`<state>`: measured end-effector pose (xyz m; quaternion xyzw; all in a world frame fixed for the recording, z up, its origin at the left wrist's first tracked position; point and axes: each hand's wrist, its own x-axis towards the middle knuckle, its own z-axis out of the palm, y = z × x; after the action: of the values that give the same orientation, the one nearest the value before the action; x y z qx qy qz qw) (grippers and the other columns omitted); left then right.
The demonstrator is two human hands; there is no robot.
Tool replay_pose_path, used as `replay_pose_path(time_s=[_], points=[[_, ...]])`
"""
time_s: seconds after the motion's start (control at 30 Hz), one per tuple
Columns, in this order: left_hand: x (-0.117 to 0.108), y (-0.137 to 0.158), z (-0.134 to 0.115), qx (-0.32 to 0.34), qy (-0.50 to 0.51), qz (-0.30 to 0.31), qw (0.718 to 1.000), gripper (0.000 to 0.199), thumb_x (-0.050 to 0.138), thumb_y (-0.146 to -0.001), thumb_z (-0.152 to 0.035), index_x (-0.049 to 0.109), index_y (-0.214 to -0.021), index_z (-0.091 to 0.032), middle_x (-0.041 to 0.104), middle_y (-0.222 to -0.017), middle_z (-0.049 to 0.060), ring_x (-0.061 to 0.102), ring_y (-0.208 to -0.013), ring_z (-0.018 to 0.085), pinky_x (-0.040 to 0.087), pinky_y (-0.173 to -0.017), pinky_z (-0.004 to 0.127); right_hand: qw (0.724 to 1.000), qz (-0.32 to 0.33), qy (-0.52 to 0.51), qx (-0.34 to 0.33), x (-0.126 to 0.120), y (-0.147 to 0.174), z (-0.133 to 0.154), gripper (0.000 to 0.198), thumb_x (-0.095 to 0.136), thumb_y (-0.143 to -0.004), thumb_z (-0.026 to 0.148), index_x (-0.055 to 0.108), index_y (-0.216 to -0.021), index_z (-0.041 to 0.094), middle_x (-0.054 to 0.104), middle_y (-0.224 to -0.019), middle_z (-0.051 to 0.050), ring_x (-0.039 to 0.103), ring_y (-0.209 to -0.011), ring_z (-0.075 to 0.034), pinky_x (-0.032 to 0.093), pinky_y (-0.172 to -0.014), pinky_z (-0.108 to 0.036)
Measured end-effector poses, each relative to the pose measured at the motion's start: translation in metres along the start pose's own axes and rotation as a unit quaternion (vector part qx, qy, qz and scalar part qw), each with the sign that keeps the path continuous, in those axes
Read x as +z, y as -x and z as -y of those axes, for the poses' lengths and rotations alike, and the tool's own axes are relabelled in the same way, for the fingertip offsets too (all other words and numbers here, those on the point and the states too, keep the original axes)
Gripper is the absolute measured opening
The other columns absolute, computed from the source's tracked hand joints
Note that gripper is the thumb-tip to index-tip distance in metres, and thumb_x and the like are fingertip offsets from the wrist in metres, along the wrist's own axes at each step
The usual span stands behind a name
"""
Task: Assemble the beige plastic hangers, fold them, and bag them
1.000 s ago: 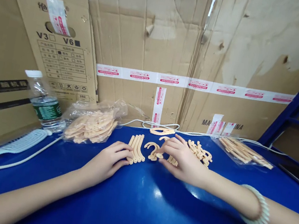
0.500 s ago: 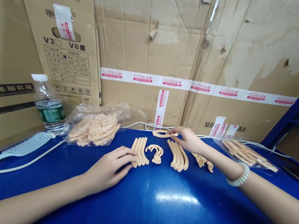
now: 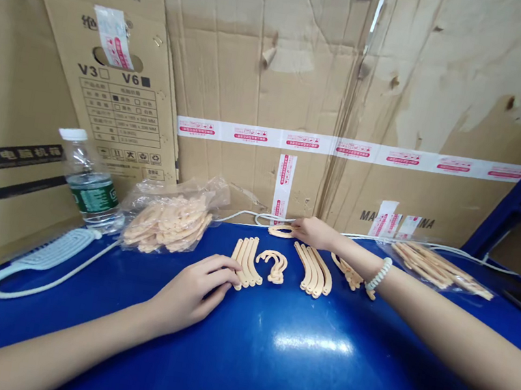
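Right hand (image 3: 316,231): shifted from the hooks (image 3: 276,276) to the right end of the rear oval piece (image 3: 280,235); grip, we could not tell. Left hand (image 3: 199,287): thumb and fingers apart, stayed touching left strips (image 3: 250,262).

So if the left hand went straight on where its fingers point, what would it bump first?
Probably the curved wooden strips: the left hand has its fingertips right at them, seemingly touching. The hook-shaped pieces look next beyond, though depth is hard to judge.
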<state>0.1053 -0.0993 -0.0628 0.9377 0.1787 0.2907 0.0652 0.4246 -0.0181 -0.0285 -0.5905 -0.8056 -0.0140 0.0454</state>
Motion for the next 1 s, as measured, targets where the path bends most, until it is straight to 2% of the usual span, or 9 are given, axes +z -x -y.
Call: replay_pose_path(time_s=[0.13, 0.4, 0.63, 0.8, 1.0], points=[[0.001, 0.0, 0.001, 0.006, -0.007, -0.003, 1.0, 0.026, 0.04, -0.096, -0.008, 0.063, -0.104, -0.019, 0.062, -0.115, 0.009, 0.061, -0.103, 0.02, 0.052, -0.089, 0.037, 1.0, 0.009, 0.006, 0.022, 0.002, -0.001, 0.005, 0.029, 0.058, -0.094, 0.033, 0.059, -0.118, 0.017, 0.061, -0.12, -0.009, 0.062, -0.102, -0.022, 0.053, -0.086, -0.042], [0.0, 0.001, 0.0, 0.009, -0.012, -0.009, 1.0, 0.026, 0.041, -0.095, -0.008, 0.063, -0.102, -0.019, 0.062, -0.115, 0.01, 0.062, -0.103, 0.021, 0.053, -0.088, 0.037, 0.995, 0.063, -0.027, 0.073, -0.004, -0.007, 0.009, 0.028, 0.059, -0.094, 0.034, 0.061, -0.115, 0.016, 0.063, -0.116, -0.007, 0.064, -0.097, -0.021, 0.055, -0.082, -0.04], [0.0, 0.002, 0.0, 0.012, -0.02, -0.01, 1.0, 0.024, 0.042, -0.094, -0.007, 0.063, -0.101, -0.018, 0.062, -0.114, 0.01, 0.062, -0.103, 0.021, 0.053, -0.089, 0.036, 0.99, 0.055, -0.052, 0.122, 0.0, -0.018, 0.012, 0.029, 0.059, -0.094, 0.033, 0.059, -0.118, 0.017, 0.061, -0.12, -0.009, 0.063, -0.101, -0.022, 0.054, -0.085, -0.041], [0.0, 0.003, 0.0, 0.015, -0.025, -0.013, 1.0, 0.025, 0.042, -0.094, -0.007, 0.063, -0.101, -0.019, 0.063, -0.114, 0.01, 0.062, -0.103, 0.021, 0.053, -0.088, 0.036, 0.986, 0.012, -0.077, 0.148, 0.006, -0.017, 0.012, 0.031, 0.059, -0.094, 0.033, 0.058, -0.12, 0.017, 0.06, -0.121, -0.009, 0.063, -0.101, -0.022, 0.054, -0.085, -0.042], [-0.001, 0.002, -0.001, 0.021, -0.028, -0.02, 0.999, 0.025, 0.043, -0.093, -0.007, 0.064, -0.1, -0.018, 0.064, -0.113, 0.01, 0.063, -0.101, 0.022, 0.054, -0.087, 0.038, 0.979, -0.095, -0.129, 0.128, 0.016, -0.001, 0.012, 0.032, 0.059, -0.094, 0.033, 0.057, -0.121, 0.016, 0.061, -0.118, -0.008, 0.064, -0.098, -0.021, 0.055, -0.082, -0.041]])
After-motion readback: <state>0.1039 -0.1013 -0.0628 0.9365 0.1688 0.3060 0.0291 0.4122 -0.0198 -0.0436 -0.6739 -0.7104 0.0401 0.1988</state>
